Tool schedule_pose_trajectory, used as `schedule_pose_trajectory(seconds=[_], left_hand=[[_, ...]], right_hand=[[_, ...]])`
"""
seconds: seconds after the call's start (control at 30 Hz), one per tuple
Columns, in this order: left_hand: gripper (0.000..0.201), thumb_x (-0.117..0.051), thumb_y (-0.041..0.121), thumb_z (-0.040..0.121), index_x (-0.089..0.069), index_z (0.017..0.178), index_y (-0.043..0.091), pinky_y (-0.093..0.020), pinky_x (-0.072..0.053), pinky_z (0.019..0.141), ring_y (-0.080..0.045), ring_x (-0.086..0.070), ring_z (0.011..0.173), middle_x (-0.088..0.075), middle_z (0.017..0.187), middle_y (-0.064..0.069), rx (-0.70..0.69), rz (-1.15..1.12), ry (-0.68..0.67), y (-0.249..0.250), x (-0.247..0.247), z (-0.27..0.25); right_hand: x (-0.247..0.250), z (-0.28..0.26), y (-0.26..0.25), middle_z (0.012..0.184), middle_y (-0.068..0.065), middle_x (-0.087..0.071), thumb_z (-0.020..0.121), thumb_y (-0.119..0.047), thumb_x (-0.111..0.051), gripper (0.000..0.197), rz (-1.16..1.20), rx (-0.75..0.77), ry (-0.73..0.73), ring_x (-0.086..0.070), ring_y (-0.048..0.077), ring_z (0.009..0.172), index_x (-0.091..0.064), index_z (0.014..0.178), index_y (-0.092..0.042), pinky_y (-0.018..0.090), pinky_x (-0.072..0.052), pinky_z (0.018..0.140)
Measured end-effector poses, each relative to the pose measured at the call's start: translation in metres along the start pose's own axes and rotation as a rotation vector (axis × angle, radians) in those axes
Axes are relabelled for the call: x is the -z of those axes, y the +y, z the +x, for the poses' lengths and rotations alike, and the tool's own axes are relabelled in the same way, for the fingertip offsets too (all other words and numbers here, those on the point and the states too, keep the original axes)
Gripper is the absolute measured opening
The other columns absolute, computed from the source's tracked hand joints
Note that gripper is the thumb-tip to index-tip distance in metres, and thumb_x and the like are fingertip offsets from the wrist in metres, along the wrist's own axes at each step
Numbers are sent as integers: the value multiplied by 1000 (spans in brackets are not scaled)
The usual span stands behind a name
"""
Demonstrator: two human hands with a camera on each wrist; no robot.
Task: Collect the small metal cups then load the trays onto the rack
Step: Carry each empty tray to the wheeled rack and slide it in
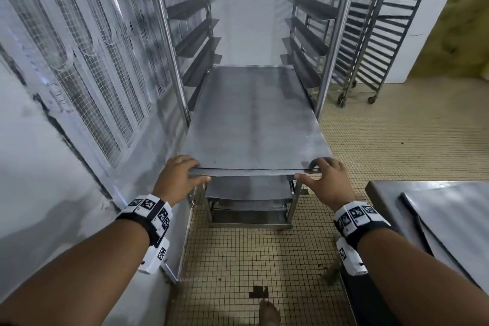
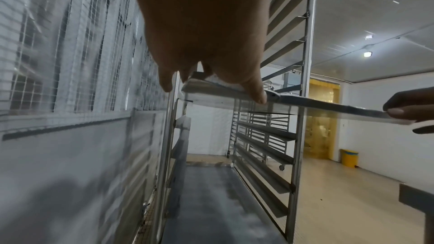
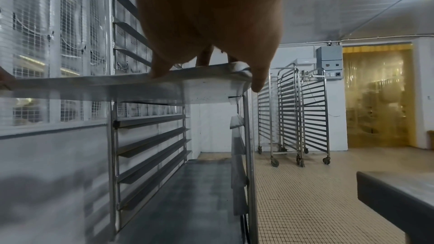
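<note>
The far end of the tray (image 1: 254, 119) lay partly inside the rack (image 1: 333, 42), between its side runners, its seating there hard to make out; no small metal cups showed in any view. The left hand (image 1: 177, 178) gripped the tray's near left corner, fingers curled over the top edge, thumb beneath. The right hand (image 1: 326, 180) held the near right corner the same way, thumb under the rim. More trays sat on lower runners, and a table (image 1: 383, 188) edge was cut off at right.
</note>
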State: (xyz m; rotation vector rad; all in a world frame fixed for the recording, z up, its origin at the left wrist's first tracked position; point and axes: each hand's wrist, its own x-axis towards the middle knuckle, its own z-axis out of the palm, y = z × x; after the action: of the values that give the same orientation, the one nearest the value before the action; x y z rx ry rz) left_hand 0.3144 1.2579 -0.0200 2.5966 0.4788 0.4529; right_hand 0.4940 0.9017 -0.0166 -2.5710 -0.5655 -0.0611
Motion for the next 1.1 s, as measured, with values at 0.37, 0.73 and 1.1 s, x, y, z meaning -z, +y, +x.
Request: schedule_pose_trajectory(seconds=[0.37, 0.73, 1.1], left_hand=[[21, -82, 37, 77, -71, 88, 23, -36, -43, 88, -23, -54, 103, -59, 92, 11, -19, -29, 151, -1, -8, 3], [63, -24, 67, 96, -38, 149, 37, -47, -20, 115, -23, -24, 145, -34, 157, 1, -222, 358, -292, 56, -33, 25], [69, -10, 68, 93, -40, 146, 37, -51, -25, 111, -25, -26, 143, -37, 155, 0, -313, 420, -233, 53, -55, 57]], right_hand=[[-4, 6, -8, 128, -4, -56, 73, -83, -54, 52, -129, 10, 11, -41, 28, 128, -51, 95, -36, 55, -27, 112], [-37, 15, -57, 150, -5, -46, 95, -60, -35, 54, -241, 448, -120, -34, 19, 143, -51, 138, -31, 45, -21, 119], [-58, 48, -45, 146, -4, -52, 96, -66, -23, 63, -264, 483, 12, -42, 18, 139, -56, 135, -30, 43, -33, 113]])
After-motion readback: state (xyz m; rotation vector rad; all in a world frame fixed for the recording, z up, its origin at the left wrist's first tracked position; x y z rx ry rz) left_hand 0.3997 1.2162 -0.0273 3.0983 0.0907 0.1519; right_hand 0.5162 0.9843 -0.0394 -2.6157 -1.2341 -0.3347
